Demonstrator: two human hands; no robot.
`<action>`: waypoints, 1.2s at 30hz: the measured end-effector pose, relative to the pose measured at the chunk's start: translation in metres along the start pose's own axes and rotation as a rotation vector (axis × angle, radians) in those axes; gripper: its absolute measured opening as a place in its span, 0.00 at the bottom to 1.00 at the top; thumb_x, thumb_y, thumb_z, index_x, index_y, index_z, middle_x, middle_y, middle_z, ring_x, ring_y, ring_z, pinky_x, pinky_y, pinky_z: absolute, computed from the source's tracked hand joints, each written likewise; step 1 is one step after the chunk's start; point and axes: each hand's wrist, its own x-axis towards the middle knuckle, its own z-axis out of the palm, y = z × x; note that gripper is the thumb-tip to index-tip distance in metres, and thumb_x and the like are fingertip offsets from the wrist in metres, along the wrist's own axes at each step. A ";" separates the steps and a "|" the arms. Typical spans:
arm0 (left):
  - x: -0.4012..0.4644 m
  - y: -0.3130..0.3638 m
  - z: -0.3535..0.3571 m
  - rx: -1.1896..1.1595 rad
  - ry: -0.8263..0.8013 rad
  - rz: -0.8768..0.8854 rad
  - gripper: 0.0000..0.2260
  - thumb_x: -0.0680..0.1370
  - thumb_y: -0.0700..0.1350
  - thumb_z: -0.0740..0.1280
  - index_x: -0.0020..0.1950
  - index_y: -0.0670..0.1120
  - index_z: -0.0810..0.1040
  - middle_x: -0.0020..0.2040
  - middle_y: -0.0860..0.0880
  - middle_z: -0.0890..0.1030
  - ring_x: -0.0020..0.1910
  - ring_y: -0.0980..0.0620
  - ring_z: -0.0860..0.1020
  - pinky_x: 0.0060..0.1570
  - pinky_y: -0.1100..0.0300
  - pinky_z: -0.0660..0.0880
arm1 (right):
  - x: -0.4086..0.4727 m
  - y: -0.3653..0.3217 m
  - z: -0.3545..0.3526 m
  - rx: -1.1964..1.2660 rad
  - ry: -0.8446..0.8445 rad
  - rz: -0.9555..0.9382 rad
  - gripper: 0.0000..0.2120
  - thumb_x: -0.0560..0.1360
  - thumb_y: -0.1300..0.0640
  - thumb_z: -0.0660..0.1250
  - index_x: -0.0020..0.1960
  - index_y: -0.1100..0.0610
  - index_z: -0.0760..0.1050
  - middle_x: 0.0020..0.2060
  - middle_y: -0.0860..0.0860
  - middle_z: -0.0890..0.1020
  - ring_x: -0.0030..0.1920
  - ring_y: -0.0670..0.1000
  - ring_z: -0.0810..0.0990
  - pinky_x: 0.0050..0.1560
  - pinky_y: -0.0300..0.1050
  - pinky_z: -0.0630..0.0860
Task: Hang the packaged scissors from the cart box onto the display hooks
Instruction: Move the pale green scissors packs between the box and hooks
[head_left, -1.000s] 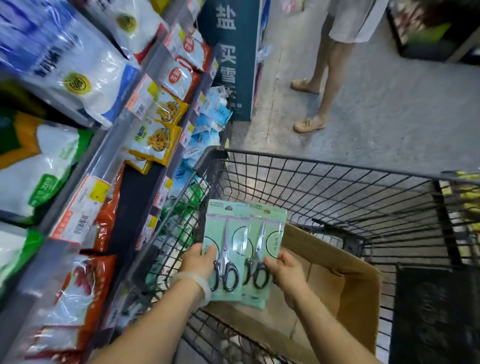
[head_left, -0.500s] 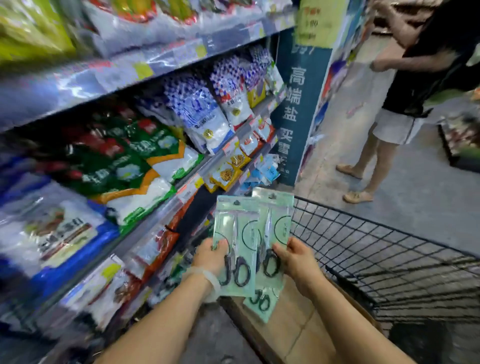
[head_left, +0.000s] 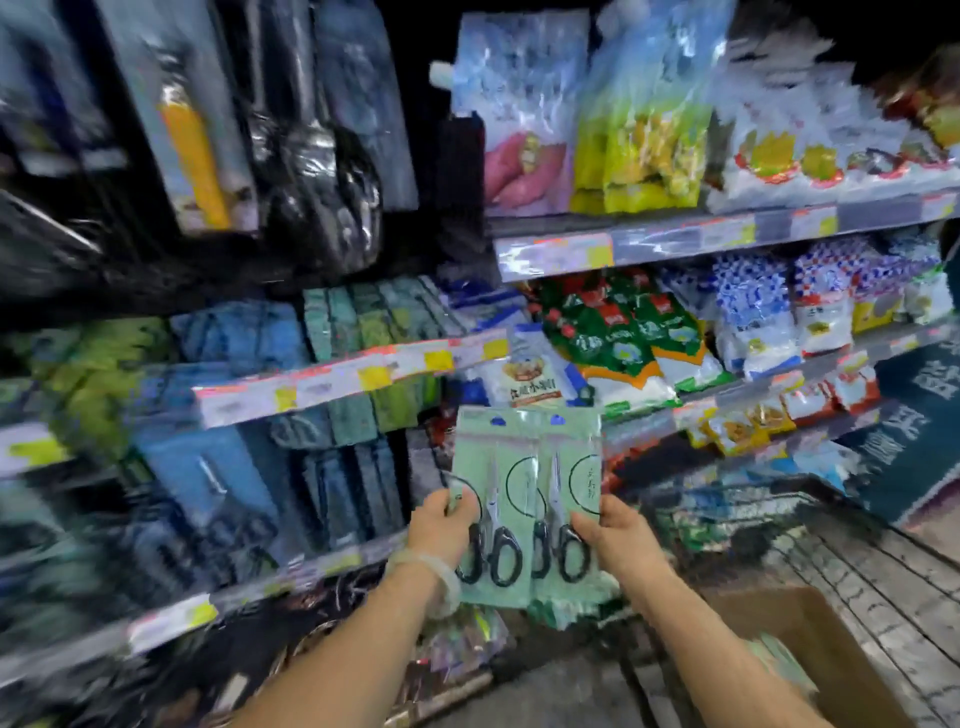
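Left hand (head_left: 445, 525) fingers curled round left edge of scissor packs (head_left: 524, 499); right hand (head_left: 605, 530) pinching right edge. Packs fanned, upright, mid-air before shelf front, above cart box (head_left: 821, 654) corner. Likely light, stiff card, slick film (may slide apart); hold low, leave top hang-holes free. Wrists level, forearms reaching forward. Hooks not discernible, blurred.

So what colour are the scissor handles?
Black, on the scissor handles against pale green backing cards; head view.
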 end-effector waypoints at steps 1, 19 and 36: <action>-0.004 -0.011 -0.025 0.000 0.036 -0.003 0.09 0.80 0.49 0.59 0.43 0.47 0.71 0.38 0.49 0.71 0.36 0.52 0.69 0.34 0.60 0.63 | -0.004 -0.003 0.025 -0.033 -0.046 -0.013 0.10 0.76 0.64 0.65 0.57 0.60 0.76 0.54 0.53 0.81 0.48 0.52 0.79 0.44 0.35 0.79; -0.096 -0.202 -0.455 -0.067 0.452 -0.145 0.07 0.81 0.44 0.60 0.53 0.42 0.71 0.41 0.44 0.72 0.41 0.48 0.70 0.40 0.61 0.66 | -0.174 -0.022 0.470 -0.342 -0.486 0.023 0.24 0.77 0.55 0.64 0.69 0.63 0.64 0.67 0.57 0.72 0.66 0.57 0.71 0.66 0.49 0.69; -0.067 -0.219 -0.515 -0.114 0.413 -0.136 0.06 0.80 0.44 0.60 0.50 0.42 0.72 0.45 0.45 0.75 0.41 0.51 0.72 0.42 0.62 0.65 | -0.130 -0.076 0.551 -0.232 -0.361 -0.062 0.05 0.77 0.59 0.63 0.52 0.58 0.72 0.48 0.57 0.77 0.37 0.48 0.70 0.33 0.40 0.65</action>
